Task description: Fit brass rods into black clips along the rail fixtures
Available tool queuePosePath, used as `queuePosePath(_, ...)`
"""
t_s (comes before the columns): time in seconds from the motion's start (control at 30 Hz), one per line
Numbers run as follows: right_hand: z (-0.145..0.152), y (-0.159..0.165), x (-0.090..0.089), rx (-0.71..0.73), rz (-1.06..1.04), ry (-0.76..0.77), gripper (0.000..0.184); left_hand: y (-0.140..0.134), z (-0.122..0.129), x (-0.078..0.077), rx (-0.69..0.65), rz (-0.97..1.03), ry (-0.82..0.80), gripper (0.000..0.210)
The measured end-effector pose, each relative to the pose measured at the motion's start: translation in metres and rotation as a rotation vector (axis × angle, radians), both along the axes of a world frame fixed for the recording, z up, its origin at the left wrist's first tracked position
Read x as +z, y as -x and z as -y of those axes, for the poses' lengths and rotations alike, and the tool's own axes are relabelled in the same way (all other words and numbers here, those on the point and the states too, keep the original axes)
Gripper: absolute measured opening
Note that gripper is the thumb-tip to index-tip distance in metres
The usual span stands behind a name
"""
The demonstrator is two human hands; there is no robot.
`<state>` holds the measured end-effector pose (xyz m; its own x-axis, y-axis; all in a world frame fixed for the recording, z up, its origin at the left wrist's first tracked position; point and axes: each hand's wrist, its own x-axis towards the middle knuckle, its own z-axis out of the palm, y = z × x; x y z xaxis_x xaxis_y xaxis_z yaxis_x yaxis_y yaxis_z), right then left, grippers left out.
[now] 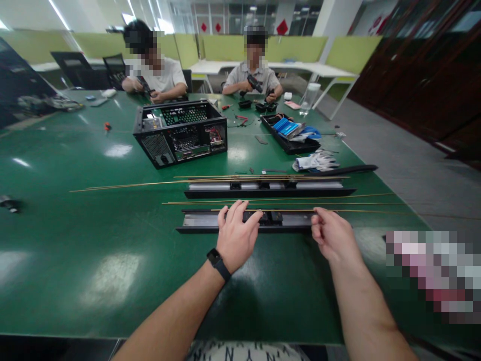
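Observation:
A black-edged metal rail [201,229] lies crosswise in front of me, with dark blocks [277,217] in its channel. My left hand [236,240], a black watch on its wrist, rests over the rail's middle with fingers spread; part of the blocks is hidden under it. At the rail's right end, my right hand [332,233] pinches a thin brass-coloured rod [289,210] that runs along the rail's far edge. Just beyond lie more thin rods [195,203]. A second, similar rail [210,192] lies parallel behind them, several rods along its far side.
Farther back stand an open black computer case [180,130] and a black tray [300,146] with blue items. White gloves [317,161] and a black strip [353,170] lie at right. Two people [160,77] sit across the green table [112,281], working with tools.

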<state>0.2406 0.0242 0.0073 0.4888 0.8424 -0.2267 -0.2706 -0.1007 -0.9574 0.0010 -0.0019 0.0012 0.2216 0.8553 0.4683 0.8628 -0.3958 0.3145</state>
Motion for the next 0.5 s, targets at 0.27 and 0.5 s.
queuePosePath(0.27,-0.0011,-0.0008,-0.0022,-0.018,0.015,0.009,0.021,-0.0001,-0.0007,-0.0030,0.001,0.010,-0.014,0.031)
queuePosePath(0.5,-0.0008,0.0007,0.0012,-0.029,0.012,0.009,0.018,-0.0002,-0.0007,-0.0040,0.003,0.002,-0.010,0.030)
